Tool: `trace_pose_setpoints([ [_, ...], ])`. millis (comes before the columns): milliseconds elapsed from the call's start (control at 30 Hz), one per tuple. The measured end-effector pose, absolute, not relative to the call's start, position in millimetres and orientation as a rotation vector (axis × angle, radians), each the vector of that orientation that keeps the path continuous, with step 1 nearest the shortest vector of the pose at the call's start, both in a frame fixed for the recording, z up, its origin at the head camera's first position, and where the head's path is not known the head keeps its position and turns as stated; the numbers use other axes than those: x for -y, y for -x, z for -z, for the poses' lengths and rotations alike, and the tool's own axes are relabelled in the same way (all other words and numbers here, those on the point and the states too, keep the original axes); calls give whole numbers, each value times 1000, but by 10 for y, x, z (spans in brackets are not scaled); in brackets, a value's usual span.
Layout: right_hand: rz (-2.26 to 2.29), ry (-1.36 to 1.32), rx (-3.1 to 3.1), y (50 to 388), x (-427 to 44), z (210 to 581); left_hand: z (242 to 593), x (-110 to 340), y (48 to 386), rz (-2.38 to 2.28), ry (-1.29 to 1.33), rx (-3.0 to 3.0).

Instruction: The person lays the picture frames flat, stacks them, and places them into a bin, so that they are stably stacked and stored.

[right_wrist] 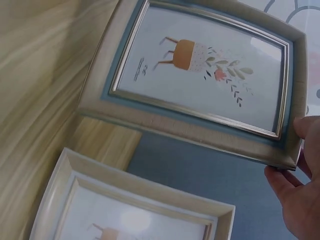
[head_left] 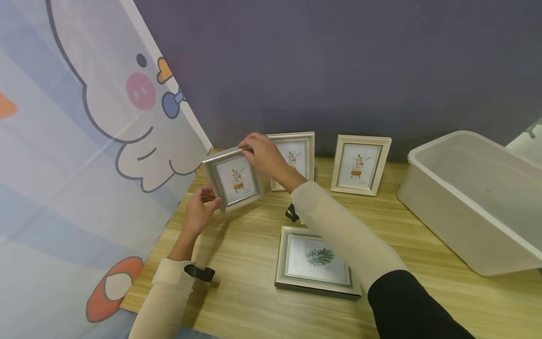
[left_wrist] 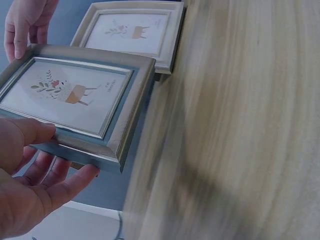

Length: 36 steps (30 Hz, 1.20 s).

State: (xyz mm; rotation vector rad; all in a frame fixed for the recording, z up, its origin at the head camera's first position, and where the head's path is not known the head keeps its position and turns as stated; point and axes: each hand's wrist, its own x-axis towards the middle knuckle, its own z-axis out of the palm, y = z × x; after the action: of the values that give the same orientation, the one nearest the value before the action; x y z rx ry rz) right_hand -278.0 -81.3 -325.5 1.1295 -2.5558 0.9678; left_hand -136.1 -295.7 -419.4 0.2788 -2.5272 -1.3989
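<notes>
A silver picture frame (head_left: 235, 183) with a flower-pot print is held tilted near the table's back left corner. My left hand (head_left: 199, 211) pinches its left side near the bottom, thumb on the front in the left wrist view. At its top right corner, the thumb and fingers of my right hand (head_left: 266, 156) grip the edge. Behind the right hand stands a pale picture frame (head_left: 301, 149), partly covered by it. Another cream frame (head_left: 360, 165) stands upright to the right with the same print.
A picture frame with a green leaf print (head_left: 315, 259) lies flat near the front, partly under the right sleeve. On the right stands a large white plastic bin (head_left: 453, 216). A dark wall (head_left: 338, 66) rises behind the wooden table (head_left: 241, 268); a cartoon-printed curtain (head_left: 55, 197) borders the left.
</notes>
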Motion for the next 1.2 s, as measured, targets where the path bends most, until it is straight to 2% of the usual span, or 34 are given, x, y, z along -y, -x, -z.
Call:
trace_pose_setpoints([
  [200,-949,-1120,2543,2766,676,3195,4074,2910,1363,1186,-205,2574],
  [633,-866,-1236,2564,2629,257,3094,3818,2819,1332,1038,-49,2554],
  [1200,-1038,-1179,2448,2418,-350,3208,3397,2468,1433,567,264,2559],
])
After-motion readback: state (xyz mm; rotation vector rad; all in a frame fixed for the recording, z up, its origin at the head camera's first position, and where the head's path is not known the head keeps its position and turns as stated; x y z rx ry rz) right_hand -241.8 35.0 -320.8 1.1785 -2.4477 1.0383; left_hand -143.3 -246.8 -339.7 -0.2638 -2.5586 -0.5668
